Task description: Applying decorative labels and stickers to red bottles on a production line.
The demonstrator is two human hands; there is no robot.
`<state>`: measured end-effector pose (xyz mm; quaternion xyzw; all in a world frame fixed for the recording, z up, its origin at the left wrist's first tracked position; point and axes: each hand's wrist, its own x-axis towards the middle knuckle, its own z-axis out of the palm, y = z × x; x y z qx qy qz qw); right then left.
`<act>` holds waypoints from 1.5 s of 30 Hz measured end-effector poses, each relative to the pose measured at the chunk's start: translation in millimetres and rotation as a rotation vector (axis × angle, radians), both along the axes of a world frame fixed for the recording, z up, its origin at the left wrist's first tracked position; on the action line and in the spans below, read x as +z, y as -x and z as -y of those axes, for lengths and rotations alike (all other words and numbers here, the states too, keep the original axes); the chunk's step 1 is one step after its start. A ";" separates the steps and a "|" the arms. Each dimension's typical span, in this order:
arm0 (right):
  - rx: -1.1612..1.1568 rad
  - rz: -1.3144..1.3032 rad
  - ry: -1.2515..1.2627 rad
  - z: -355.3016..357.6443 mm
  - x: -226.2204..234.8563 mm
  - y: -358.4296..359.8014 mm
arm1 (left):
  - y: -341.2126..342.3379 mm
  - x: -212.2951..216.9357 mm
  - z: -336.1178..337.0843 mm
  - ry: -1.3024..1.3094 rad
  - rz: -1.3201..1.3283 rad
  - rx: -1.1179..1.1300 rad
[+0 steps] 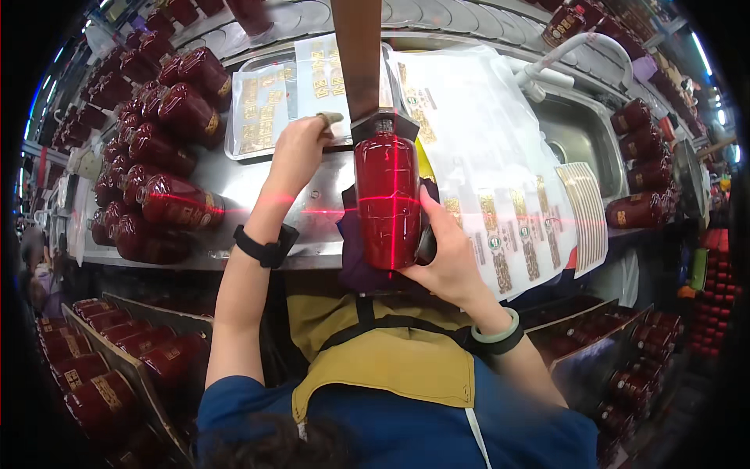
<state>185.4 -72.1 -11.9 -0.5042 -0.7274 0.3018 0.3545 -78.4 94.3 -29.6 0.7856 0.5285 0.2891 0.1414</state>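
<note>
My right hand (453, 254) is closed around the lower right side of a dark red glass bottle (387, 207). The bottle points away from me, its clear neck at a dark holder (379, 121) under a brown vertical post (357, 55). Red light lines cross on its bare side. My left hand (301, 152) is over the near edge of a shallow metal tray (230, 141), fingers bent together, with a pale cover on one fingertip. What those fingers hold, if anything, I cannot make out. Gold-patterned decal sheets (262, 109) lie in the tray.
Many red bottles (187, 113) crowd the left of the metal counter (258, 184). White decal sheets (500, 164) cover its right part, beside a sink (582, 129) with a tap (578, 47). Crates of bottles (105, 399) flank me. A slatted conveyor (461, 19) runs behind.
</note>
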 end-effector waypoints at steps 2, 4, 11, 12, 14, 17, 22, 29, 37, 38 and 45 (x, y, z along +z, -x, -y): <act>-0.023 0.043 -0.047 0.3 1.7 1.6 | -3.6 16.7 9.3 0.042 0.082 0.082; -0.037 0.063 -0.019 1.9 6.1 2.5 | -12.6 35.7 29.4 -0.091 0.112 0.187; 0.052 -0.086 0.118 -16.0 17.7 -22.1 | -64.3 73.3 109.5 -0.322 0.154 -0.192; 0.020 -0.134 0.145 -22.3 17.2 -24.7 | -68.1 74.5 115.2 -0.227 0.103 -0.202; -0.046 -0.233 0.193 -36.1 16.5 -26.9 | -71.1 75.0 122.2 -0.158 0.084 -0.209; -0.076 -0.434 0.247 -59.1 16.0 -18.3 | -71.5 70.5 127.7 -0.278 0.160 -0.161; -0.095 -0.544 0.404 -91.5 20.5 1.9 | -80.4 52.1 129.0 0.073 0.620 0.099; -0.096 -0.523 0.356 -101.9 20.6 13.8 | -89.8 36.4 127.6 0.463 1.073 0.053; -0.131 -0.593 0.414 -101.3 17.2 16.2 | -84.6 32.0 127.1 0.590 1.070 0.058; -0.140 -0.614 0.396 -100.6 16.8 16.8 | -84.1 31.8 127.3 0.565 1.091 0.026; -0.155 -0.654 0.400 -97.2 14.4 20.7 | -84.4 31.8 129.0 0.583 1.158 0.031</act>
